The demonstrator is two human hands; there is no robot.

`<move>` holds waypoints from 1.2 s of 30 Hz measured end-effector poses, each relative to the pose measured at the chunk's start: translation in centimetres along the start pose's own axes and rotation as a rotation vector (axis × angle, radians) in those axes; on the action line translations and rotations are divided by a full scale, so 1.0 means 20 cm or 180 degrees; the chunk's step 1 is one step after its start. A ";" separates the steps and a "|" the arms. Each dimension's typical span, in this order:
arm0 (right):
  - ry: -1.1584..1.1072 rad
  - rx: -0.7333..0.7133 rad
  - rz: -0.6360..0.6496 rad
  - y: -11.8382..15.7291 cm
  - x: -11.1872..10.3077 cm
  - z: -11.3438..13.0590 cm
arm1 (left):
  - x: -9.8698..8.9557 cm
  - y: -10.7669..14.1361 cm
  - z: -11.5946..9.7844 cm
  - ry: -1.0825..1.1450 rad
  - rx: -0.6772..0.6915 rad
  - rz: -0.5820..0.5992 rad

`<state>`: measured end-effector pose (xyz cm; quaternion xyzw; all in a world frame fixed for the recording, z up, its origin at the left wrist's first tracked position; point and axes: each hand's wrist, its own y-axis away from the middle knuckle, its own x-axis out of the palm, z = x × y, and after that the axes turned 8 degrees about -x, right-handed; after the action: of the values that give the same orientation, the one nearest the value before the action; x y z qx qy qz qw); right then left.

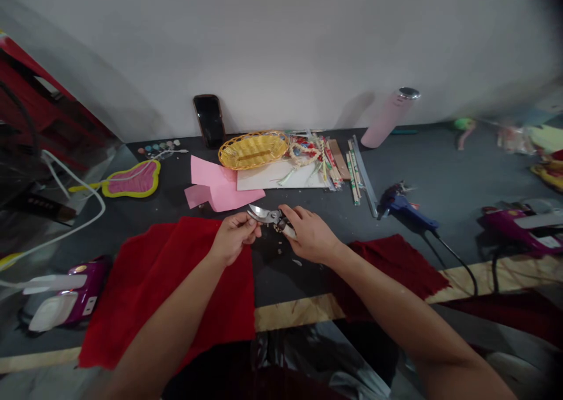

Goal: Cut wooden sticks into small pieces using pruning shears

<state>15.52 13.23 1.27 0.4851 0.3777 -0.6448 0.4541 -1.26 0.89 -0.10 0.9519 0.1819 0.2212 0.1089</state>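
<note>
My right hand is wrapped round the handles of a pair of pruning shears, whose metal blades point left. Close to the blade tips, my left hand has its thumb and fingers pinched together. Whatever it pinches is too small to make out. Both hands are above the dark table, with the left one over the edge of a red cloth. Small pale scraps lie on the table below the shears.
Behind the hands are pink sheets, a yellow woven basket, wrapped sticks and a phone against the wall. A pink bottle and a blue glue gun stand to the right. Purple devices sit at both sides.
</note>
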 end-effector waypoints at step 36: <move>-0.0527 0.1058 -0.0848 -0.05 0.01 -0.30 | -0.03 -0.04 -0.10 -0.1550 0.0699 -0.1011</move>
<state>16.27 19.17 -0.27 0.4446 0.2883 -0.7900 0.3082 -2.92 1.68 1.29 0.9427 0.3197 -0.0541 0.0790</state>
